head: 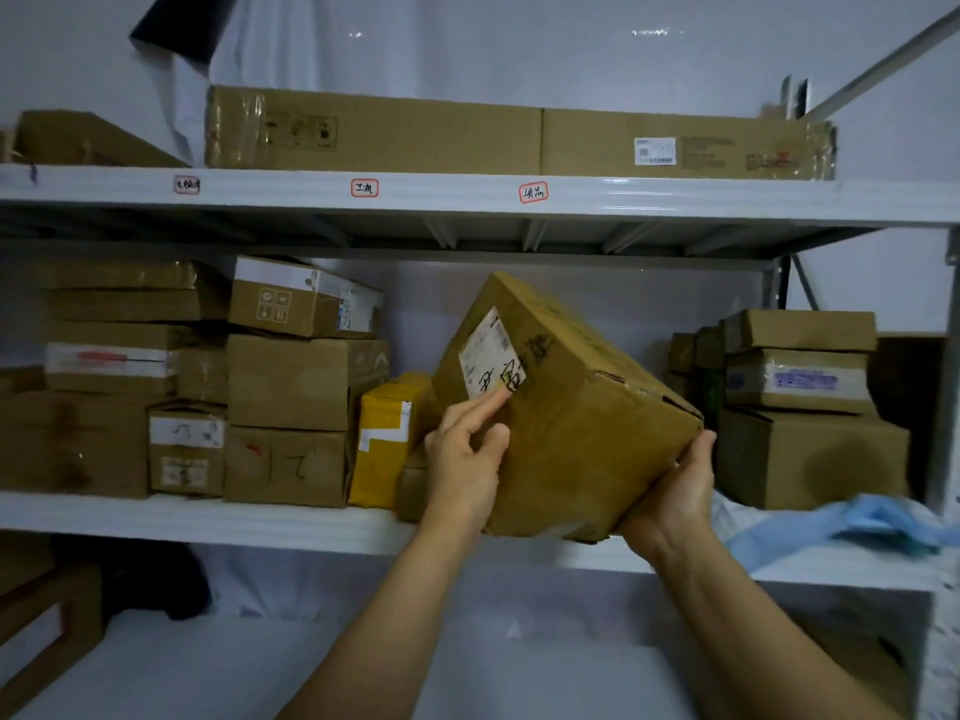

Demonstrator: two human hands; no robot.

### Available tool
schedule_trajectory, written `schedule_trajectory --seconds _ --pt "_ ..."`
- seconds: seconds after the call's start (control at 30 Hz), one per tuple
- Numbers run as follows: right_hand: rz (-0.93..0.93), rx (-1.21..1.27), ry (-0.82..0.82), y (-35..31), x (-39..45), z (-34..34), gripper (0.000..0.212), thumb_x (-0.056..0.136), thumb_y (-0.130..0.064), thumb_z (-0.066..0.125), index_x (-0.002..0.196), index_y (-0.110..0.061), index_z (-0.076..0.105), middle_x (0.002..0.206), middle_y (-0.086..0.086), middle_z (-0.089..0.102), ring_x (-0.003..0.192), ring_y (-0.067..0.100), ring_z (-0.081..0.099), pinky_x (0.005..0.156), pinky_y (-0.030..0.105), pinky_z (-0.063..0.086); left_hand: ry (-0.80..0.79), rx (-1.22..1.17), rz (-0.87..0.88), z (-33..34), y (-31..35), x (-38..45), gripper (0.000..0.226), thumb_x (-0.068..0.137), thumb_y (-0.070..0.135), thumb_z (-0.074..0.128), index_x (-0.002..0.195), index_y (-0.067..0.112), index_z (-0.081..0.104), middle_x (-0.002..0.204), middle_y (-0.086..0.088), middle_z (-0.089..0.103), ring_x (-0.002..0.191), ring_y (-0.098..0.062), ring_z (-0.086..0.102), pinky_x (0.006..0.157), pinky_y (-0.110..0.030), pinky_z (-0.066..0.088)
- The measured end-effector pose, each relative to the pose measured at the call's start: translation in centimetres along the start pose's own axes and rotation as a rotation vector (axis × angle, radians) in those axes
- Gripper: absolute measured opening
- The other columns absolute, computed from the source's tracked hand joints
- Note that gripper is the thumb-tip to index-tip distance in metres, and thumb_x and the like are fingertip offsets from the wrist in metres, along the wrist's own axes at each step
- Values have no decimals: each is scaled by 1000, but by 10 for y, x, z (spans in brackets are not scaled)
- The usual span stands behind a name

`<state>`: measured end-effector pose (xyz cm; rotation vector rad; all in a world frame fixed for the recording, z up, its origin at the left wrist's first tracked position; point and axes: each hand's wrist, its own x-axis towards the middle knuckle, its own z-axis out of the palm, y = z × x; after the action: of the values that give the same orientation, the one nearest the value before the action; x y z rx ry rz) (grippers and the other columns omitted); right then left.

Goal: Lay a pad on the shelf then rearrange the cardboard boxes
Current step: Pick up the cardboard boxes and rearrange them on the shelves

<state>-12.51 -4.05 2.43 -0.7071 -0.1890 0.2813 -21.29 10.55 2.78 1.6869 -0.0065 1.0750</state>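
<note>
I can read little here. The box (566,407) between my hands carries a white label (491,361) with black handwriting I cannot make out. Above my hands, three red-bordered tags (364,188) on the shelf edge (675,200) hold handwritten characters, too blurred to read.

Pale wall (519,54) fills the back from ten to two o'clock, dimly lit, with faint glints high at twelve. A white metal rack (675,200) spans the middle, red-edged labels (364,188) on its upper beam, and a slanted brace (883,59) runs at two o'clock.
</note>
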Motion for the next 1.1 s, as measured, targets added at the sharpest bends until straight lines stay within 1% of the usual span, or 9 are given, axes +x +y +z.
schedule_trajectory --seconds 0.07,0.17,0.23,0.43,0.6,0.8,0.9,1.0,1.1 --pt "36 29 68 2 -15 -12 77 78 -83 23 137 -39 44 140 3 50 126 37 45 104 68 26 1 3 -2 0 7 -19 43 86 21 67 111 53 53 128 22 43 134 -16 33 114 -45 31" --pt "56 94 138 9 -35 -34 83 75 -84 30 136 -32 46 136 9 53 112 35 52 98 60 36 -72 65 -108 -1 16 -47 101 65 30 86 144 43 24 157 8 9 146 -18 9 119 -46 18" --pt "64 121 167 14 -43 -51 84 73 -85 33 132 -28 52 132 11 56 102 34 56 90 56 41 -143 147 -161 -4 15 -62 126 55 37 90 149 43 6 159 8 -14 148 -17 -9 120 -47 10" --pt "41 65 278 31 -75 -98 76 78 -81 28 127 -31 57 124 11 60 106 35 57 95 57 42 -311 218 -268 1 -9 -109 128 49 57 80 148 46 0 154 11 -33 143 -21 -29 118 -52 3" --pt "48 64 343 54 -102 -141 71 81 -80 25 111 -28 63 113 11 65 102 35 60 89 51 48 -378 177 -355 13 -42 -141 89 74 68 46 151 41 8 158 6 -24 146 -22 -23 119 -53 2" --pt "118 61 469 87 -121 -195 78 78 -83 24 125 -31 58 119 11 63 106 37 58 91 55 45 -448 108 -511 32 -85 -171 89 79 56 65 151 35 16 160 5 -15 148 -19 -10 120 -50 9" --pt "157 87 525 103 -121 -213 77 76 -84 25 121 -31 58 118 11 62 106 38 57 96 58 42 -233 39 -658 42 -108 -182 103 71 40 79 152 19 19 160 0 -4 146 -24 14 117 -45 24" --pt "216 91 573 116 -111 -222 79 72 -87 29 118 -30 58 117 10 63 108 38 56 98 59 40 25 -224 -934 50 -129 -185 70 62 26 86 121 4 57 137 -18 48 114 -30 58 91 -49 53" --pt "272 103 581 129 -99 -231 80 75 -85 29 126 -28 54 127 14 58 113 40 54 100 60 39 -48 -404 -1162 52 -148 -183 51 69 21 83 114 9 63 105 -12 69 89 -29 68 58 -39 58"
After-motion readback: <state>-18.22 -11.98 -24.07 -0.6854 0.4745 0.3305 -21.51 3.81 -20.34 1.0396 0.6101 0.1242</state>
